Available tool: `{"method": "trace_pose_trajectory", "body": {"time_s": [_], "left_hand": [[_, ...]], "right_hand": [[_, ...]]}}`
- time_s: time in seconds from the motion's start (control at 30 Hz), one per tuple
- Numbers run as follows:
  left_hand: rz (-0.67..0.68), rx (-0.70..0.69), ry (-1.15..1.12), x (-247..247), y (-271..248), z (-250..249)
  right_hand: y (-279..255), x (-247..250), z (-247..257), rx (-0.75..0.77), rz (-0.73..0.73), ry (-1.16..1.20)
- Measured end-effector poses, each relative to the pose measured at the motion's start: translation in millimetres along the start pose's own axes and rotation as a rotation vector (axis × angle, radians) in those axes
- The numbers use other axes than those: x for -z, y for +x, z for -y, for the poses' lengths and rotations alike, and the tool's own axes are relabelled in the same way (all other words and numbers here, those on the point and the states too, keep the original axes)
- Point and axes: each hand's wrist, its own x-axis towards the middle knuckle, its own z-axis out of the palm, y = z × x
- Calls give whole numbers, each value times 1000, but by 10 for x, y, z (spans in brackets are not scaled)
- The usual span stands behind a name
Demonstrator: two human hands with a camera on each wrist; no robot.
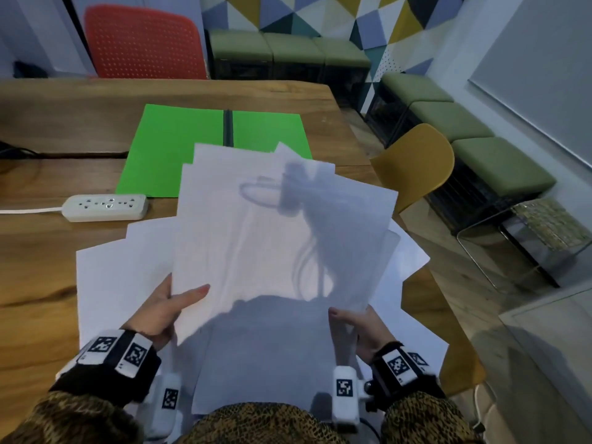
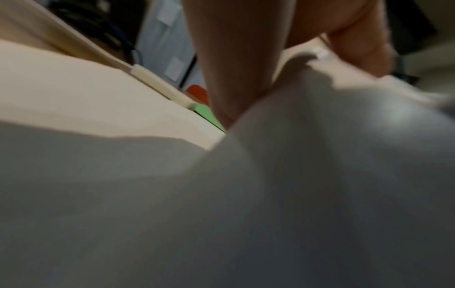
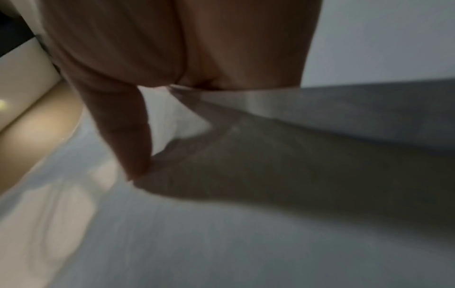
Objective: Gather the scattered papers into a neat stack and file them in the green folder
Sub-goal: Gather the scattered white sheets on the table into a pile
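I hold a loose, uneven bundle of white papers lifted off the table. My left hand grips its lower left edge, thumb on top. My right hand pinches the lower right edge, thumb on top too. More white sheets lie spread on the table under the bundle. The green folder lies open flat at the far middle, partly covered by the lifted sheets. Close up in the left wrist view, my left hand presses on paper. The right wrist view shows my right hand on a paper.
A white power strip with its cord lies left of the papers on the wooden table. A red chair stands behind the table, a yellow chair at its right side. Green stools line the wall.
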Motion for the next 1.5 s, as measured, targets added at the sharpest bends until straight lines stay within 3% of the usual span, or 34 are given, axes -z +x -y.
{"method": "trace_pose_trajectory", "body": {"time_s": [0.17,0.37,0.5,0.57,0.7,0.8,0.87,0.93,1.0,1.07,1.13,1.23,1.33,1.43,1.5], "left_hand": [[205,49,190,-182,-70,5],[140,60,99,-19,-33,-1],[122,150,126,-21,25,93],[120,149,212,-58,49,133],[145,208,237,-60,59,165],[76,201,282,-43,76,209],[-10,133,338,-49,74,226],[-37,105,364,-40,63,271],[-53,93,394,-29,30,282],[-85,106,386,22,33,299],[-91,107,413,50,50,318],[-93,102,444,43,52,300],[-104,117,399,21,31,272],[-102,112,372,14,20,260],[-116,115,353,30,32,272]], "right_hand": [[-14,-189,18,35,51,-139],[-3,-94,126,51,-5,-111],[50,-42,19,0,-47,-399],[42,-101,-50,-34,-96,-426],[-18,-224,-62,-39,23,-260],[-40,-291,18,-4,89,-247],[-19,-295,78,82,41,-406],[39,-188,151,152,-185,-581],[71,29,264,118,-445,-933],[53,253,313,-45,-483,-1356],[32,385,333,-139,-413,-1495],[52,457,379,-178,-332,-1371],[80,419,422,-163,-213,-1403],[101,419,521,-45,-248,-1260],[120,471,607,4,-357,-1137]]}}
